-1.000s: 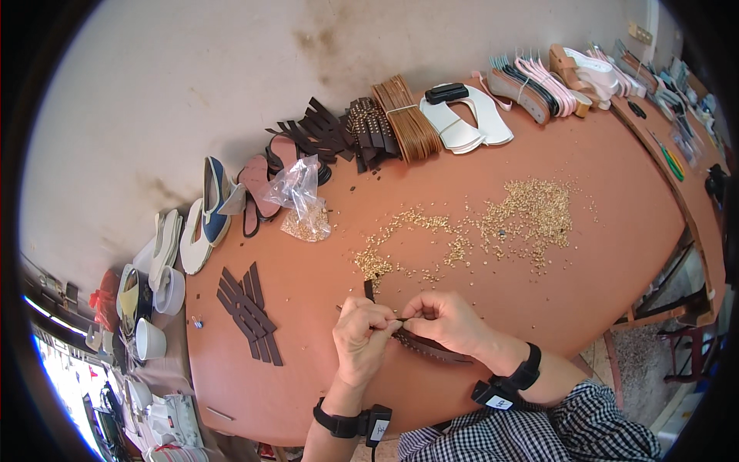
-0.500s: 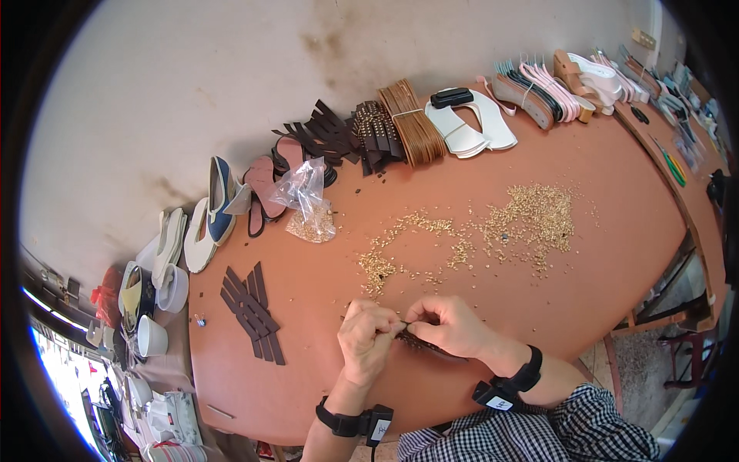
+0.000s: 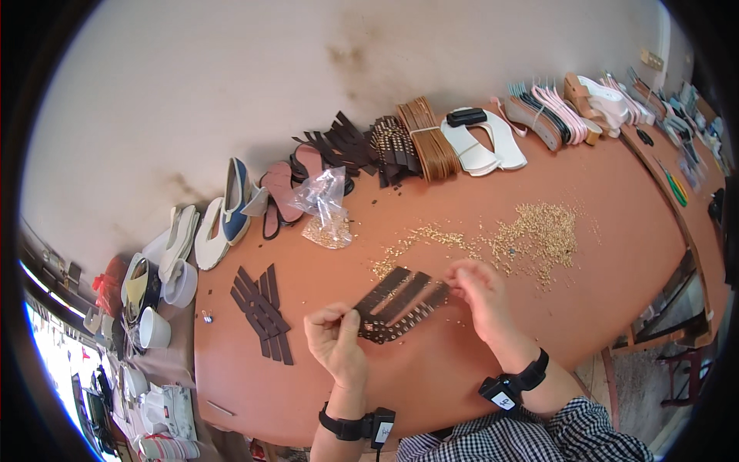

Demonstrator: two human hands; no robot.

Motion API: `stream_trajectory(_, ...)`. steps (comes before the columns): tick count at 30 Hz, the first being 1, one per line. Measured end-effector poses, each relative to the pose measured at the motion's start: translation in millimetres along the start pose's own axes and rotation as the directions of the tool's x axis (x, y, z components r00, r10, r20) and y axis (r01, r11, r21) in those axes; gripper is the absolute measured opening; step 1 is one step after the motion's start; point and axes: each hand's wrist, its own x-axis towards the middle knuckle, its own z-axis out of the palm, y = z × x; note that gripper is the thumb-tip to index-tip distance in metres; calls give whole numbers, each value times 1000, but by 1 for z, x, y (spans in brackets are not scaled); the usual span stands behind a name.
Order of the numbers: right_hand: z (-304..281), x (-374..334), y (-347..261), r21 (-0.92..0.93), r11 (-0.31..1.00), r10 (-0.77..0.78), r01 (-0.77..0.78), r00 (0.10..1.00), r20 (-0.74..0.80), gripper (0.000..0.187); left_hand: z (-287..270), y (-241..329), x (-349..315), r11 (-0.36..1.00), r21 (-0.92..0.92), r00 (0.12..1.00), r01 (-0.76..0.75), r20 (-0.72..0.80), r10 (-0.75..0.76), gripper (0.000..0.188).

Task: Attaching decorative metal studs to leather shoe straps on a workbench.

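A dark brown slotted strap piece (image 3: 391,299), dotted with metal studs along its near side, is spread out above the table in front of me. My left hand (image 3: 336,339) pinches its left corner between thumb and fingers. At the piece's right end is my right hand (image 3: 479,296), its fingertips smeared by motion. Whether they grip the edge cannot be made out. Small gold-coloured studs (image 3: 543,235) lie scattered beyond the piece. Further left rest several plain dark brown slotted strap pieces (image 3: 263,314), stacked loosely.
Along the wall stand a clear plastic bag of studs (image 3: 327,223), studded straps (image 3: 396,142), a tied brown strip bundle (image 3: 428,138), white cut-outs (image 3: 481,146) and shoes (image 3: 236,200). White cups (image 3: 155,329) sit at left; green-handled pliers (image 3: 677,189) lie at far right.
My hands have moved apart and the strap piece, edge-on and bunched between them before, is now opened out flat with its studs showing. My view has shifted slightly.
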Motion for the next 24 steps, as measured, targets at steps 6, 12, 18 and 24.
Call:
stream_trajectory(6,-3,-4,15,304,887,274,-349,925,261,27,2,0,9,956,-250,978,156,-97,-185,20)
stream_trajectory(12,27,-29,4,63,957,212,-283,832,513,31,29,-2,-8,909,-247,939,337,23,-342,22)
stream_trajectory(18,18,-22,4,381,854,225,-355,912,344,23,41,2,-12,898,16,883,440,176,-436,22)
stream_trajectory(24,13,-20,3,453,793,232,-406,890,392,22,52,9,-2,919,354,922,172,271,-277,19)
